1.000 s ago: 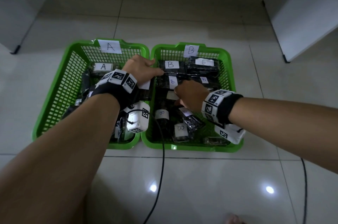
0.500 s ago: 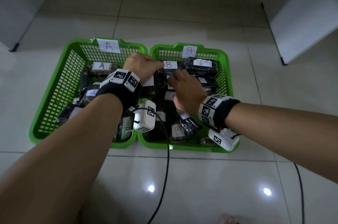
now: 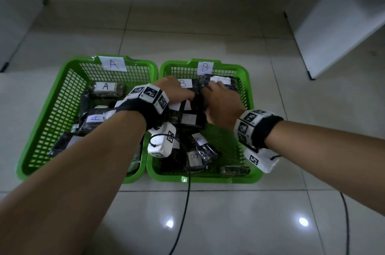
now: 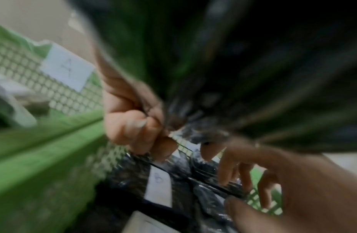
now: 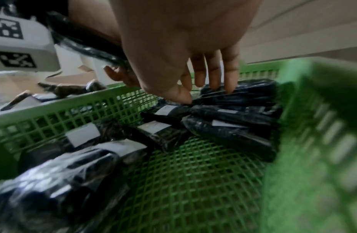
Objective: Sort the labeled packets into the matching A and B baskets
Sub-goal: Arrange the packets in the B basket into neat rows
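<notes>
Two green baskets stand side by side, basket A (image 3: 68, 96) on the left and basket B (image 3: 198, 178) on the right, each with a paper letter on its far wall. Dark packets with white labels lie in both. My left hand (image 3: 177, 92) (image 4: 153, 130) hovers at the divide, over basket B's left side, and pinches a dark packet (image 3: 188, 106) (image 4: 233, 78). Its letter is hidden. My right hand (image 3: 216, 96) (image 5: 201, 93) reaches to basket B's far end, straight fingers and thumb touching a packet (image 3: 231, 86) (image 5: 249, 89).
Several B-labelled packets (image 3: 194, 159) fill basket B's near half, and A-labelled ones (image 3: 105, 88) lie in basket A. White cabinets (image 3: 333, 25) stand at the far right on the tiled floor. A black cable (image 3: 187, 202) trails from my left wrist toward me.
Both hands have moved toward the baskets' far side. The left hand has moved right with its packet to basket B's far-left corner, and the right hand has reached forward onto the far packet.
</notes>
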Motion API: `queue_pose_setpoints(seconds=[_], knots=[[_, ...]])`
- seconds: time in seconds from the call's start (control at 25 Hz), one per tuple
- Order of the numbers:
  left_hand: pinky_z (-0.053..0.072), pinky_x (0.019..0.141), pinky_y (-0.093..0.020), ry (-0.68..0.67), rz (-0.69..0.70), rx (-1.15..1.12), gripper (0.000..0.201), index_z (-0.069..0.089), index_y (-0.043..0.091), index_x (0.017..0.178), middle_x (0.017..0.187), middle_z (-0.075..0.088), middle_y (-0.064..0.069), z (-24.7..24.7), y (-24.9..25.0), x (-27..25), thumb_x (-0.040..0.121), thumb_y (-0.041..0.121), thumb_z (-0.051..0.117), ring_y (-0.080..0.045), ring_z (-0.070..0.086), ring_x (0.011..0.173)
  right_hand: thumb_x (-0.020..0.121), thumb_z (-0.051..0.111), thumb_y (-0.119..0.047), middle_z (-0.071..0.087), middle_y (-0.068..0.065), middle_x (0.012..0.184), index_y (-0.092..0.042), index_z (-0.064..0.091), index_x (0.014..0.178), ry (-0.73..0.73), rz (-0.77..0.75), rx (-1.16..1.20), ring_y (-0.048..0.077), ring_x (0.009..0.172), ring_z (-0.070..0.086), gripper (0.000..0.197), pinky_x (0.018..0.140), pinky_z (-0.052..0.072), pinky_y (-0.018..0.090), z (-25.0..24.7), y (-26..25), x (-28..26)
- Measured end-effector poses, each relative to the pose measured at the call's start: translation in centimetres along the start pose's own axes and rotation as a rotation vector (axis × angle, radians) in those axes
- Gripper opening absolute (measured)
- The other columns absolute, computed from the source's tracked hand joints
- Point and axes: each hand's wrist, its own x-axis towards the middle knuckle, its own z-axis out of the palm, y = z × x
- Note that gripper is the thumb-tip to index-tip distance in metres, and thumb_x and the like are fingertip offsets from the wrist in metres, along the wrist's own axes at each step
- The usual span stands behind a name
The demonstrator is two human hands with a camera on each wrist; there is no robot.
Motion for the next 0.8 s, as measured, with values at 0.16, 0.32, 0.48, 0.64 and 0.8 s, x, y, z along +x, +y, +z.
queue_pose_setpoints(seconds=[0.16,0.32,0.48,0.64,0.8], knots=[[0.041,0.055,-0.025,-0.091,-0.072,0.022,0.041,0.066,0.010,0.083,0.084,0.061,-0.007,0.6,0.8,2.1,0.077,0.050,0.066,-0.019,0.056,0.069,0.077,0.075,-0.028,0.052,0.012,0.129,-0.014,0.056,0.124,0.008,0.079,-0.006,0.033,0.116,0.049,0.053,0.088,0.051,0.046,-0.8,3.7,-0.1],[0.042,0.055,-0.025,-0.099,-0.098,0.010,0.041,0.065,0.010,0.083,0.084,0.063,-0.008,0.8,1.1,2.9,0.076,0.050,0.069,-0.021,0.059,0.072,0.084,0.071,-0.026,0.053,0.009,0.130,-0.018,0.052,0.137,-0.131,0.055,0.003,0.032,0.120,0.047,0.057,0.093,0.048,0.044,-1.3,4.8,0.4],[0.045,0.056,-0.025,0.112,-0.044,-0.011,0.065,0.068,0.006,0.081,0.082,0.066,-0.010,0.4,1.3,1.9,0.084,0.069,0.051,-0.021,0.059,0.068,0.081,0.068,-0.025,0.055,0.008,0.127,-0.017,0.052,0.134,-0.101,0.109,0.077,0.031,0.119,0.050,0.056,0.098,0.047,0.048,-2.6,4.2,-0.1],[0.047,0.079,-0.036,0.277,-0.050,-0.305,0.078,0.070,0.001,0.085,0.088,0.064,-0.020,0.1,2.4,-0.7,0.100,0.062,0.024,-0.031,0.061,0.083,0.080,0.074,-0.025,0.063,0.002,0.115,-0.019,0.055,0.125,-0.068,0.062,0.286,0.024,0.103,0.060,0.049,0.089,0.054,0.043,-5.6,1.3,-1.5],[0.052,0.091,-0.042,0.289,-0.012,-0.606,0.034,0.062,0.001,0.092,0.106,0.064,-0.027,-1.6,2.2,-2.1,0.095,0.032,0.048,-0.039,0.063,0.104,0.070,0.090,-0.024,0.065,-0.008,0.100,-0.026,0.052,0.120,-0.339,0.052,0.324,0.014,0.086,0.066,0.063,0.069,0.057,0.032,-11.3,-0.7,-1.5]])
